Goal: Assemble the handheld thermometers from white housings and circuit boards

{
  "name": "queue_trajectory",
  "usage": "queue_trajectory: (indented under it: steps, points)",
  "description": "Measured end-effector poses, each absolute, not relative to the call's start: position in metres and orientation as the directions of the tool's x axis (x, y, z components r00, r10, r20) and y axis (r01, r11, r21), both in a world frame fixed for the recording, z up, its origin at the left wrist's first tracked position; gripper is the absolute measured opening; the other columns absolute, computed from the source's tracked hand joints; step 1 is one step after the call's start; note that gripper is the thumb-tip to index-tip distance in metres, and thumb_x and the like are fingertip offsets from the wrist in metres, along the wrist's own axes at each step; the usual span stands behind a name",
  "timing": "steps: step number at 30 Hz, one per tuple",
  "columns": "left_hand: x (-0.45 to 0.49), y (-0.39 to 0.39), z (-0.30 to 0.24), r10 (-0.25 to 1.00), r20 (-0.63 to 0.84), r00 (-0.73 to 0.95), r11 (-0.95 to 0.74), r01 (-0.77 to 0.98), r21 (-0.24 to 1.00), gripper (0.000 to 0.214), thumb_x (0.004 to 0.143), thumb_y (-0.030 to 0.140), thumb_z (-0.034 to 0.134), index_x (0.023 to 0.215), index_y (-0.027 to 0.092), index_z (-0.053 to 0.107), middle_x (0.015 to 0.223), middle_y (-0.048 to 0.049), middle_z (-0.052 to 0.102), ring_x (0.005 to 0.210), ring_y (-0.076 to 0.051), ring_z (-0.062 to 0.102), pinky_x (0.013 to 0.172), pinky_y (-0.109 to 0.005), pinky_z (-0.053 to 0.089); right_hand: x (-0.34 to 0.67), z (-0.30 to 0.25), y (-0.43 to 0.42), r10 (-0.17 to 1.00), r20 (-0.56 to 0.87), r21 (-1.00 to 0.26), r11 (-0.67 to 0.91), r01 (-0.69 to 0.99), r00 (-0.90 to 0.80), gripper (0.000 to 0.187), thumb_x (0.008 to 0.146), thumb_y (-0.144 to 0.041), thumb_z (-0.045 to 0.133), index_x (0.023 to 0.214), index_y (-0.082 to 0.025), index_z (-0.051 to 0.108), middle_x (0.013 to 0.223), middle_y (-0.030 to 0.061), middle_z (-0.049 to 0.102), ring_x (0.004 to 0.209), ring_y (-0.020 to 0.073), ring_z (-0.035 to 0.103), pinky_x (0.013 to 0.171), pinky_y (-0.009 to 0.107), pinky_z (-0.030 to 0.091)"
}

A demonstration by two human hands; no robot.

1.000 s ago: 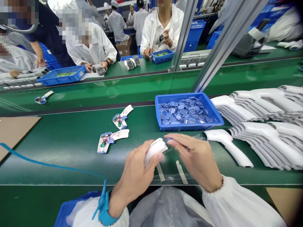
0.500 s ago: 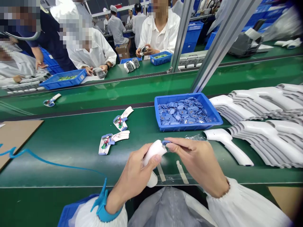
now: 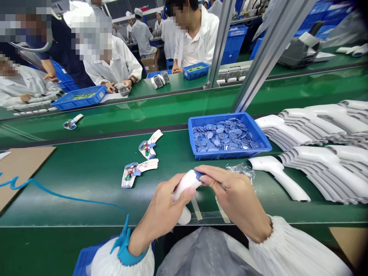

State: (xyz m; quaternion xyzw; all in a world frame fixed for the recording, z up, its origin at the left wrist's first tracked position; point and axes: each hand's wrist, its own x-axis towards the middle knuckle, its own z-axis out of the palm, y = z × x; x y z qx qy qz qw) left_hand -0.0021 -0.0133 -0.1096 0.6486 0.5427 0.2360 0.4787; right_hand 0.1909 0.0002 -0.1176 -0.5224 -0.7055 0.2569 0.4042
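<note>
My left hand is wrapped round a white plastic housing, shaped like the gun-style shells to the right. At the housing's upper right end sits a small blue oval cap, which the thumb and fingers of my right hand pinch against the opening. The part of the housing under my left palm is hidden. Beyond my hands stands a blue tray filled with loose blue caps. To the left lie two open half shells with wires and small circuit boards inside.
Nested white shells are stacked at the right, a single shell before them. A blue coiled cord runs to my left wristband. A metal post rises behind the tray. Cardboard lies left; co-workers sit across the belt.
The blue cap has moved from jutting out at the housing's end to lying against it, my right fingers closing over it. Another half shell on the far belt has shifted right.
</note>
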Motion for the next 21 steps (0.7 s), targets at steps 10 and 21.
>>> queue_trajectory:
  steps: [10,21]
  points:
    - [0.002,-0.009,-0.119,0.918,0.01,0.397,-0.332,0.753,0.568,0.028,0.104,0.038,0.041,0.11,0.022,0.064,0.093,-0.004,0.071,0.077,-0.021,0.061,0.075,-0.036,0.039,0.185,-0.13,-0.006,0.909,0.305,-0.795,0.408,0.449,-0.285,0.021,0.102,-0.025,0.046,0.111,-0.022,0.065,0.1,0.0058,0.068,0.088,0.016,0.066,0.077,0.029,0.055]
    - [0.023,-0.01,-0.164,0.985,0.102,-0.143,0.039,0.745,0.666,0.052,0.099,0.047,0.048,0.056,0.019,0.038,0.053,0.0024,0.041,0.053,-0.013,0.035,0.057,-0.03,0.025,0.202,-0.134,-0.025,0.931,-0.03,-0.783,0.205,0.587,-0.365,0.023,0.104,-0.041,0.042,0.106,-0.027,0.059,0.084,-0.0017,0.065,0.068,0.0148,0.06,0.064,0.029,0.047]
